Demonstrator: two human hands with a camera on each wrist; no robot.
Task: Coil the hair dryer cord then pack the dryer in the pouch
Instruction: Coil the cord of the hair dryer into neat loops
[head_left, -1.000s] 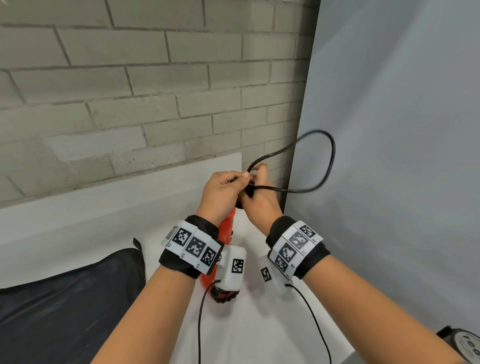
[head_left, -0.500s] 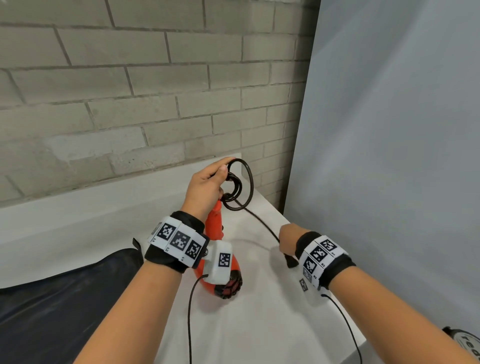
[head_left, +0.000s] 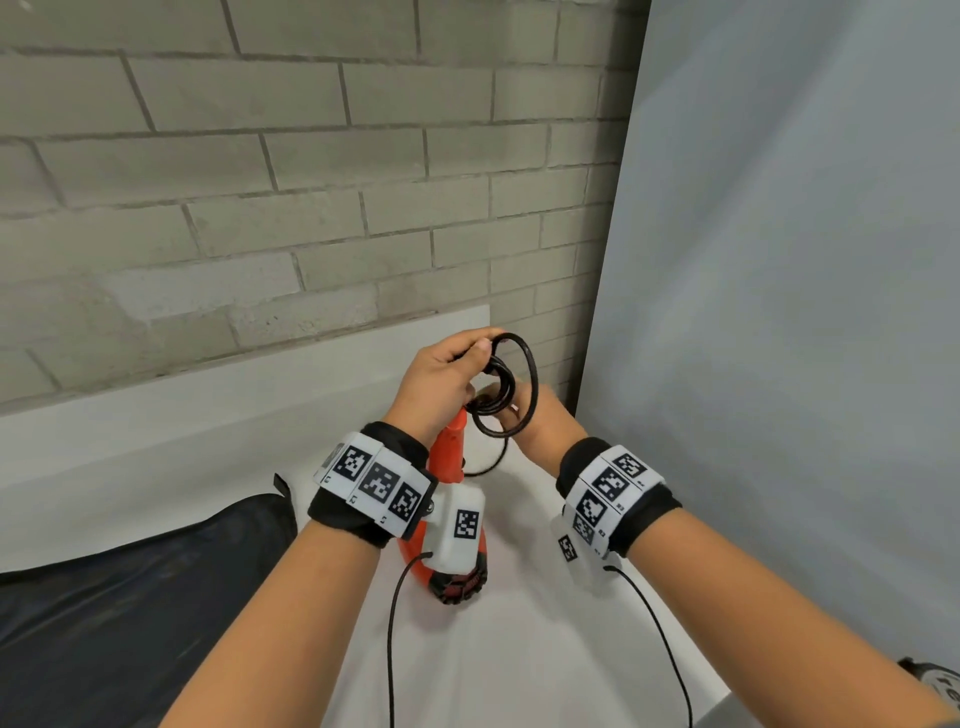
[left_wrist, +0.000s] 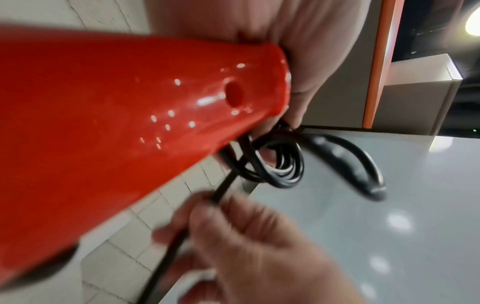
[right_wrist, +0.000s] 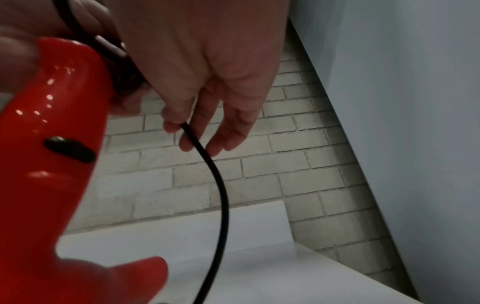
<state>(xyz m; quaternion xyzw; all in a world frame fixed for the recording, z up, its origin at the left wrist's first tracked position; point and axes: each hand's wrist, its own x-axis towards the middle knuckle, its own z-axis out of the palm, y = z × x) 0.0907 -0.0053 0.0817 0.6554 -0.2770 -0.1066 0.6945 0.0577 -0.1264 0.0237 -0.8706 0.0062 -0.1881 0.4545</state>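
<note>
Coiling underway: left hand (head_left: 441, 376) grips coils (head_left: 501, 387) at the dryer (head_left: 449, 447) handle; right hand (head_left: 540, 423) pinches cord (right_wrist: 218, 185). Next: add another loop.

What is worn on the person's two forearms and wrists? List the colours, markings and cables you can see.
Both forearms are bare, without sleeves. The left wrist and the right wrist each carry a black fabric band wrapped with a white strip of square black-and-white coded markers. A white camera box, bearing one more marker, hangs under each wrist, and a thin black cable trails from each box toward the body.
</note>
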